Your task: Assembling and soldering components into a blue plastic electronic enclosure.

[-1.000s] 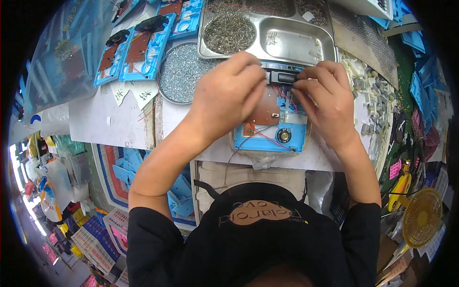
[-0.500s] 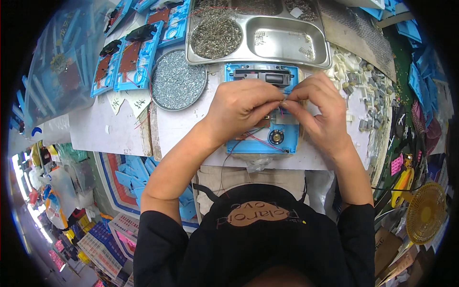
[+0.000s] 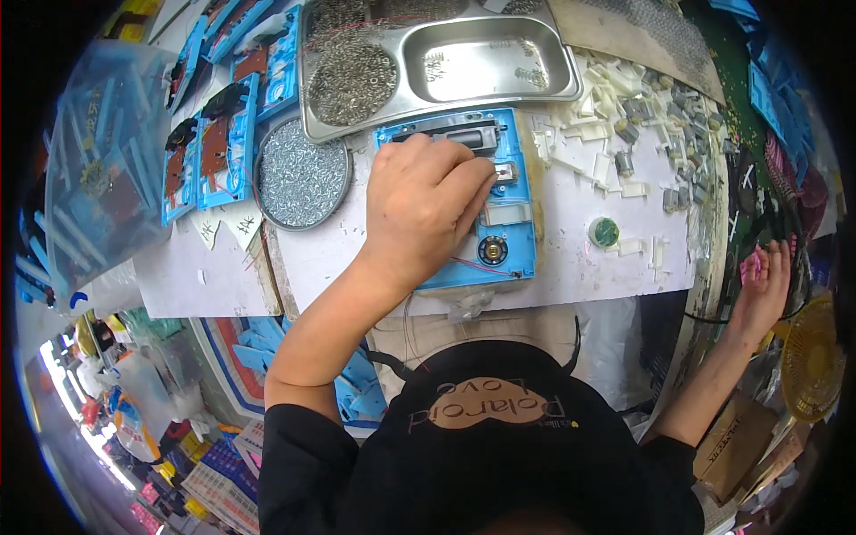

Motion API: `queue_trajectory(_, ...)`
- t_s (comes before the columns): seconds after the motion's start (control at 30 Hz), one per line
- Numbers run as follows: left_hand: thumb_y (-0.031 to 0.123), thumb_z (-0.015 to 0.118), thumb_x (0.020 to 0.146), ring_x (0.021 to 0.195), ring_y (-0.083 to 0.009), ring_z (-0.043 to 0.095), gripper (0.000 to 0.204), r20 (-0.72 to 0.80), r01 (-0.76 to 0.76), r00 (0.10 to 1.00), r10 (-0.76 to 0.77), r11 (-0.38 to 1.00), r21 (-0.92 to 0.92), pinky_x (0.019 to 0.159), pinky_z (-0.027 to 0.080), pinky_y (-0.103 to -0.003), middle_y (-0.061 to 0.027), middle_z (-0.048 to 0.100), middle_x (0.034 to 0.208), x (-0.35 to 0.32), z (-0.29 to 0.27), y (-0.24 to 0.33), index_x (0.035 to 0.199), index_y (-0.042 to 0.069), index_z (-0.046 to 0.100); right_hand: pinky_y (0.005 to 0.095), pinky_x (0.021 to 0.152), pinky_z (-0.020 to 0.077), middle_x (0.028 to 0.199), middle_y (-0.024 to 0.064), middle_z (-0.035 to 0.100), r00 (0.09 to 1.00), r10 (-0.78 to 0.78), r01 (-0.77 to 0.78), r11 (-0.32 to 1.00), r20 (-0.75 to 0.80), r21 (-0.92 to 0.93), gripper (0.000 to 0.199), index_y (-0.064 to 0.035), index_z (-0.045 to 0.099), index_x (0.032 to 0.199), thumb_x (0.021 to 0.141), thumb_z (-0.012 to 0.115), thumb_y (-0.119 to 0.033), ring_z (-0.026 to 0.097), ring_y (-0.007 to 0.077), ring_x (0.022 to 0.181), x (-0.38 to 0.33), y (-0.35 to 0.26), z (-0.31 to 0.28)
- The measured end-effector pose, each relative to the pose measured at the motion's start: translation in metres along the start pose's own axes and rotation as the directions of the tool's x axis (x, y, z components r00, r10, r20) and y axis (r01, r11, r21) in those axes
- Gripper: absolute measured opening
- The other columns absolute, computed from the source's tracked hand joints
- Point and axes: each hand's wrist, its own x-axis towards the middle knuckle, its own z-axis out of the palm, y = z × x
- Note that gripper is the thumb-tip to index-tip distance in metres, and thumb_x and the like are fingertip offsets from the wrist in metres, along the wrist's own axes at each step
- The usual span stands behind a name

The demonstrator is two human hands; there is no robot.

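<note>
On the table before me lies a blue plastic housing (image 3: 521,259) with a black compartment, a small round speaker (image 3: 492,251) and thin red wires. My left hand (image 3: 419,205) rests over its left part, fingers closed in a pinch beside a small pale part with a metallic look (image 3: 506,172). What the fingertips hold is hidden. My right hand (image 3: 762,290) is stretched far right, beyond the table edge, next to a pink object (image 3: 754,267) and a black cable. Its fingers look extended and somewhat apart, with nothing visible in them.
A metal compartment tray (image 3: 486,100) with small metal parts stands behind the housing. Left of it are a round dish of screws (image 3: 305,174) and several blue housings (image 3: 218,147). White plastic pieces (image 3: 615,134) and a green roll (image 3: 604,233) lie right. A yellow fan (image 3: 813,357) is lower right.
My right hand has left the housing and swung out to the right past the table edge. My left hand stays at the housing, still pinching. The whole view has shifted slightly.
</note>
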Motion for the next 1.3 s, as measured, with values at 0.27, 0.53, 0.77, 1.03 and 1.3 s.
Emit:
queue_trajectory(0.27, 0.008, 0.083, 0.071, 0.086, -0.0219, 0.058, 0.021, 0.061, -0.010, 0.998, 0.009, 1.000, 0.009, 0.078, 0.039, -0.037, -0.0013, 0.063, 0.093, 0.002, 0.005, 0.001, 0.089, 0.012, 0.074, 0.0358, 0.075, 0.0488, 0.102, 0.0111, 0.065, 0.999, -0.006, 0.014, 0.988, -0.054, 0.153, 0.027, 0.0020, 0.060, 0.107, 0.106, 0.060, -0.025, 0.056, 0.0192, 0.081, 0.099, 0.042, -0.050)
queue_trajectory(0.53, 0.008, 0.083, 0.070, 0.086, -0.0218, 0.058, 0.022, 0.052, -0.005, 0.999, 0.005, 1.000, 0.009, 0.080, 0.038, -0.037, -0.0012, 0.062, 0.093, 0.002, 0.007, 0.001, 0.089, 0.012, 0.074, 0.0471, 0.097, 0.0529, 0.115, 0.0222, 0.069, 0.961, -0.202, 0.229, 0.964, -0.190, 0.136, 0.039, 0.0129, 0.060, 0.120, 0.105, 0.048, -0.022, 0.064, 0.0256, 0.095, 0.079, 0.024, -0.121)
queue_trajectory(0.77, 0.009, 0.083, 0.068, 0.085, -0.0224, 0.058, 0.022, 0.067, -0.032, 0.997, 0.031, 0.999, 0.010, 0.079, 0.039, -0.037, -0.0017, 0.062, 0.093, 0.004, 0.009, 0.000, 0.089, 0.012, 0.074, 0.0386, 0.080, 0.0509, 0.099, 0.0181, 0.066, 0.954, -0.254, 0.210, 0.945, 0.159, 0.252, 0.037, 0.0056, 0.065, 0.113, 0.096, 0.061, -0.027, 0.062, 0.0245, 0.087, -0.074, -0.016, 0.045)
queue_trajectory(1.03, 0.008, 0.083, 0.067, 0.085, -0.0222, 0.058, 0.023, 0.058, -0.037, 0.998, 0.036, 0.999, 0.025, 0.078, 0.039, -0.038, -0.0019, 0.063, 0.093, 0.003, 0.009, -0.001, 0.088, 0.011, 0.074, 0.0334, 0.058, 0.0390, 0.076, 0.0122, 0.058, 0.507, -0.410, 0.337, 0.904, 0.758, 0.263, 0.033, 0.0056, 0.066, 0.106, 0.087, 0.067, -0.021, 0.052, 0.0204, 0.063, -0.130, -0.009, 0.160)
queue_trajectory(1.3, 0.008, 0.083, 0.066, 0.084, -0.0220, 0.057, 0.025, 0.058, -0.035, 0.998, 0.033, 0.999, 0.026, 0.078, 0.038, -0.037, -0.0014, 0.063, 0.094, 0.003, 0.009, 0.001, 0.089, 0.012, 0.073, 0.0316, 0.053, 0.0387, 0.071, 0.0102, 0.058, 0.435, -0.452, 0.439, 0.862, 0.779, 0.254, 0.028, 0.0044, 0.068, 0.104, 0.085, 0.067, -0.015, 0.051, 0.0201, 0.059, -0.131, -0.008, 0.179)
